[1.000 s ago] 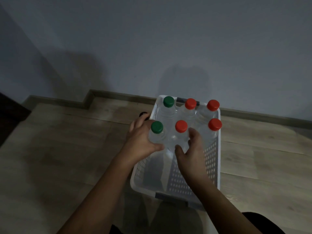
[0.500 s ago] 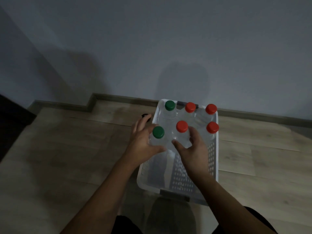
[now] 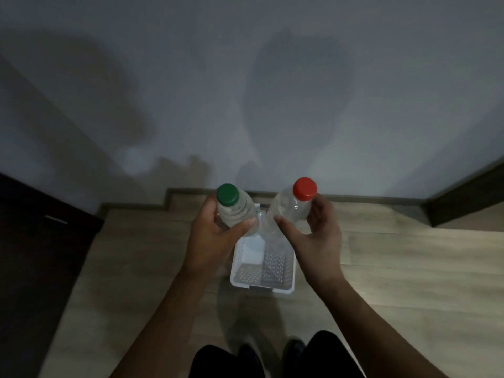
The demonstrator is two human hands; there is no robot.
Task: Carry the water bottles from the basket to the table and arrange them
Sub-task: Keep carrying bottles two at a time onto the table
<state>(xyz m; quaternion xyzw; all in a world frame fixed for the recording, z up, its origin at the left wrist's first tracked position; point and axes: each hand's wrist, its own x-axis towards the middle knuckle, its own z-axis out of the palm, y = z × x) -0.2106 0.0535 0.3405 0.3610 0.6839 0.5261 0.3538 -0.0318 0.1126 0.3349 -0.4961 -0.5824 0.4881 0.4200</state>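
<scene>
My left hand grips a clear water bottle with a green cap, lifted well above the floor. My right hand grips a clear bottle with a red cap, held at the same height and tilted slightly left. Below and between both hands stands the white perforated basket on the wooden floor. The near part of the basket shows no bottles. Its far part is hidden behind the two held bottles and my hands.
A grey wall rises straight ahead, with a baseboard along the floor. Dark furniture stands at the left and a dark edge at the right. My legs and feet are just behind the basket.
Both hands have lifted their bottles up out of the basket. The camera has risen, so the basket now looks smaller and lies farther below.
</scene>
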